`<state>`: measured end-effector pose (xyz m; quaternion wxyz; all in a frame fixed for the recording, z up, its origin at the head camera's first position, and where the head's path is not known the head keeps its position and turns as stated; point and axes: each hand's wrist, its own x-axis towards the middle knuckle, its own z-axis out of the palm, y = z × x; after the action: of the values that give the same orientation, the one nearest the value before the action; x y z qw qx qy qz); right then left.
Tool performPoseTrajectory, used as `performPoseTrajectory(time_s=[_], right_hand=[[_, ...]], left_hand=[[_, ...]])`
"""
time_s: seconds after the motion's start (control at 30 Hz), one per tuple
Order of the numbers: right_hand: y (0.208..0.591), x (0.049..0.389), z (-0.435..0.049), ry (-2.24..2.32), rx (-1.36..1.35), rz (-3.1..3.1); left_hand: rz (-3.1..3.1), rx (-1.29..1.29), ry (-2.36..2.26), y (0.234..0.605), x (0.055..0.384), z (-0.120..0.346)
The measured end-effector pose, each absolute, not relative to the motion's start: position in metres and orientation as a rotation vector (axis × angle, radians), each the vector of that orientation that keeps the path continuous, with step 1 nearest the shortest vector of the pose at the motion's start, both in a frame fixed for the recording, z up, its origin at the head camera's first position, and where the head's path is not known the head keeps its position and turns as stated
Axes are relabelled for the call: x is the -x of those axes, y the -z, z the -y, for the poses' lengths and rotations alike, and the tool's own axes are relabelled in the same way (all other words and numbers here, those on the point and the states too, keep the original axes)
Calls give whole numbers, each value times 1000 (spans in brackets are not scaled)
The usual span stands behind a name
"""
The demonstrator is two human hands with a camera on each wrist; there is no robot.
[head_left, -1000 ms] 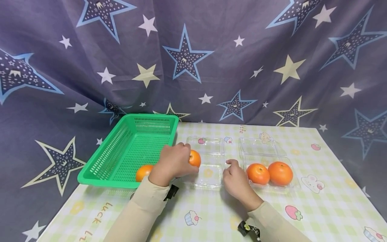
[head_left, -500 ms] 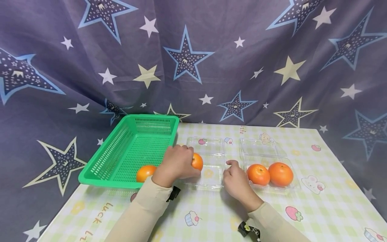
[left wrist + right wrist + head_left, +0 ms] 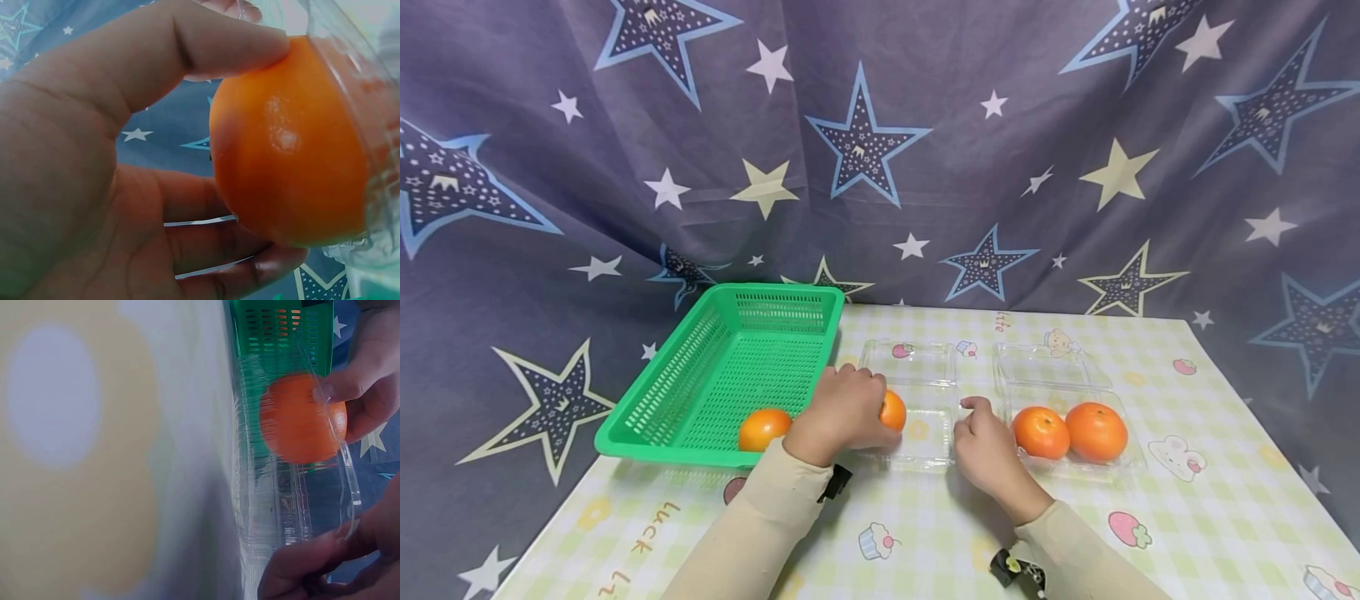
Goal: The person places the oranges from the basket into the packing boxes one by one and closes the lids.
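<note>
My left hand (image 3: 842,412) holds an orange (image 3: 892,410) at the left end of a clear plastic clamshell box (image 3: 931,435), whose lid lies folded back. In the left wrist view, the thumb is over one side of the orange (image 3: 290,150) and the fingers support the other. The right wrist view has the orange (image 3: 297,422) behind the box's clear wall. My right hand (image 3: 992,450) pinches the right rim of that box between thumb and finger. Its thumb and finger (image 3: 306,553) show at the rim in the right wrist view.
Left of the box stands a green plastic basket (image 3: 658,452) with another orange (image 3: 763,429) near its front. At the right, a second open clear box (image 3: 1048,367) contains two oranges (image 3: 1096,432). A star-patterned curtain (image 3: 880,225) hangs behind the checked tablecloth (image 3: 947,550).
My left hand has shifted slightly right with the orange, further over the box. The right hand has stayed at the rim.
</note>
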<state>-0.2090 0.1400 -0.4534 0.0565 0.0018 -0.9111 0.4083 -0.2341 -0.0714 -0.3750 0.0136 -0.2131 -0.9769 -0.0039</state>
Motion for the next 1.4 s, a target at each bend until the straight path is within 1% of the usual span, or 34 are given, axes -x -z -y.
performPoseTrajectory(time_s=[1.4], right_hand=[[454, 210, -140, -1263, -24, 2759]], left_hand=[[3100, 685, -33, 383, 235, 66]])
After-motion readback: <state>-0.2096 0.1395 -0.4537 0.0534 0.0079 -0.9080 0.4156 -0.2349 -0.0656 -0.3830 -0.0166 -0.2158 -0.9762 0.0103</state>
